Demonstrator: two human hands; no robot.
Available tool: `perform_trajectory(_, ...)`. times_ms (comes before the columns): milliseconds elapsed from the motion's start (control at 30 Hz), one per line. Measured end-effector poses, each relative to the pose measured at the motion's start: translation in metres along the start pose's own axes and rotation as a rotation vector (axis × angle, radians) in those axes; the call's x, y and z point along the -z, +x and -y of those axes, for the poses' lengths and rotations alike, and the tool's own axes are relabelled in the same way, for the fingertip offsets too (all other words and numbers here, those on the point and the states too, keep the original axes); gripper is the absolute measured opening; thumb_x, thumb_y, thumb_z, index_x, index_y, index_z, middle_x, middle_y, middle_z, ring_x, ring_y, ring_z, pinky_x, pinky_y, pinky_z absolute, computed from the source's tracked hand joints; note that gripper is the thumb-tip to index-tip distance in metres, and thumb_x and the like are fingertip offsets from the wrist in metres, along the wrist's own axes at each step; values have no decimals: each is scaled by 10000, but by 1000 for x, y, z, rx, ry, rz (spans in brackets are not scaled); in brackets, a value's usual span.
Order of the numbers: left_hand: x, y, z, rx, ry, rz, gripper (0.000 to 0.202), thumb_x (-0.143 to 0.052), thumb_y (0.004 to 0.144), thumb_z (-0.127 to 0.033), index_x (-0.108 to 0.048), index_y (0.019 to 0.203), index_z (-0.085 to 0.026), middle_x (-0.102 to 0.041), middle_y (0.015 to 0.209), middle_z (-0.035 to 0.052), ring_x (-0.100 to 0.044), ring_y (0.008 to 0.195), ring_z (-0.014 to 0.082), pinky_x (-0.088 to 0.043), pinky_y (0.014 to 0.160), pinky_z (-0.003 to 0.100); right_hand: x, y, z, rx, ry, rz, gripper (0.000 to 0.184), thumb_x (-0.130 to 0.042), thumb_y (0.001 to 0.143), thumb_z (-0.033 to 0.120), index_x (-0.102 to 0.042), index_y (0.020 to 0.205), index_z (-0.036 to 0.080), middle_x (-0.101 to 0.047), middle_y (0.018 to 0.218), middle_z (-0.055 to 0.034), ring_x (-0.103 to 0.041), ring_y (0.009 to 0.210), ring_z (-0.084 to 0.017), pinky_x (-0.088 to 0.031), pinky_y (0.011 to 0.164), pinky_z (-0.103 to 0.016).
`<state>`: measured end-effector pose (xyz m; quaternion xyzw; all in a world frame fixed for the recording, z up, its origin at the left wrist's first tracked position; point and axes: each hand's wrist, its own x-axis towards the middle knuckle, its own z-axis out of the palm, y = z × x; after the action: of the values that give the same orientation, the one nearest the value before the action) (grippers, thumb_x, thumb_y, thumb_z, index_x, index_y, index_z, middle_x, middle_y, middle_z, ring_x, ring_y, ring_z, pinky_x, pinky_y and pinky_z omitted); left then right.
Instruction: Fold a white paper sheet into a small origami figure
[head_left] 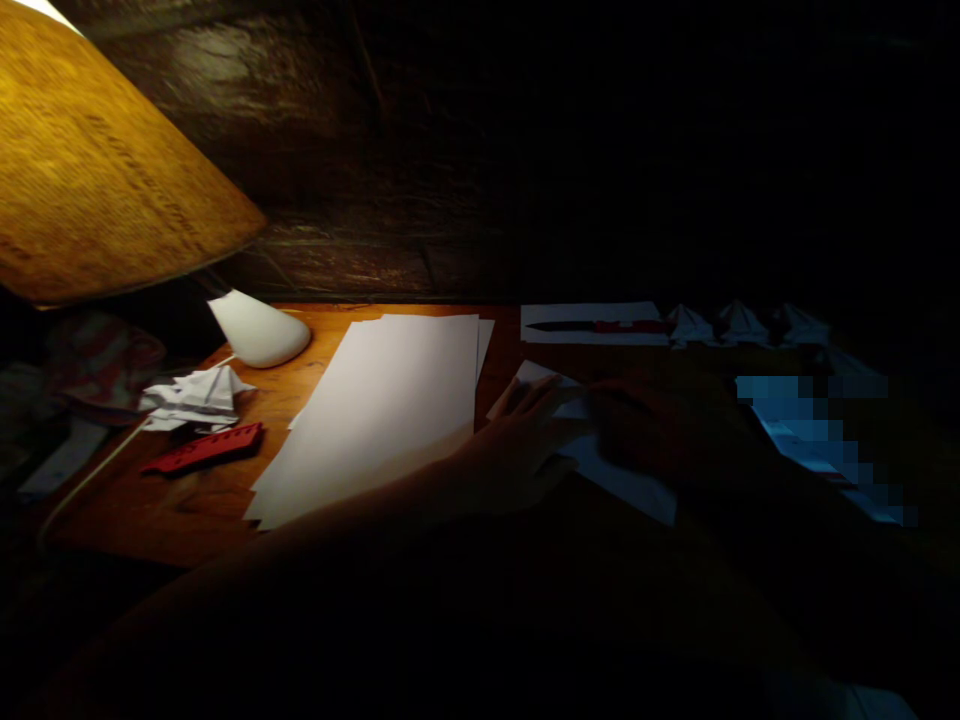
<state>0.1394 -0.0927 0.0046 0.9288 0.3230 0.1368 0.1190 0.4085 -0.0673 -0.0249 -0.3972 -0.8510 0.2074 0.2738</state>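
A white sheet of paper (634,485), which looks folded, lies at an angle on the wooden table under both hands. My left hand (532,432) rests on its upper left part, fingers stretched out and lying over the paper. On the sheet's upper right side is my right hand (637,420), in deep shadow; its fingers are too dark to make out. Just left of my hands lies a stack of white paper (405,400), partly covered by my left forearm.
Behind my hands, a knife (562,326) with a red handle lies on white paper, beside several folded paper shapes (688,326). A lit lamp (262,330), crumpled-looking folded paper (199,397) and a red slotted object (210,450) are left. A bluish glowing screen (810,440) is right.
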Motion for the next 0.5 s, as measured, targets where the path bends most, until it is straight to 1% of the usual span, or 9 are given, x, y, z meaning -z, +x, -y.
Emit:
perform_trajectory(133, -1, 0, 1, -7, -4, 7, 487, -619, 975, -233, -533, 1448, -314, -336, 1660, 88, -203, 1583, 367, -179, 1246, 724, 3, 0, 2, -3, -28, 16, 613, -776, 817, 413, -559, 1387, 351, -643, 1308, -69, -644, 1161, -326, -536, 987, -532)
perform_trajectory(233, -1, 1, 2, -12, -1, 10, 468, -617, 981, -258, -542, 1441, -302, -323, 1665, 101, -196, 1585, 373, -176, 1250, 718, 2, -1, -2, -8, -22, 39, 633, -770, 832, 440, -531, 1412, 357, -628, 1329, -77, -644, 1164, -325, -540, 988, -535)
perform_trajectory(400, -1, 0, 1, -15, 14, -8, 471, -614, 979, -247, -545, 1441, -305, -324, 1663, 92, -208, 1580, 371, -195, 1257, 693, -3, -1, -9, 13, -14, -31, 636, -782, 811, 438, -541, 1395, 368, -633, 1323, -72, -631, 1205, -350, -536, 997, -564)
perform_trajectory(500, -1, 1, 1, -18, 20, -10, 488, -616, 975, -257, -534, 1453, -312, -333, 1660, 87, -224, 1570, 379, -215, 1251, 692, 0, -1, -4, -7, -37, 13, 624, -774, 818, 430, -551, 1397, 359, -639, 1340, -73, -636, 1204, -352, -543, 995, -559)
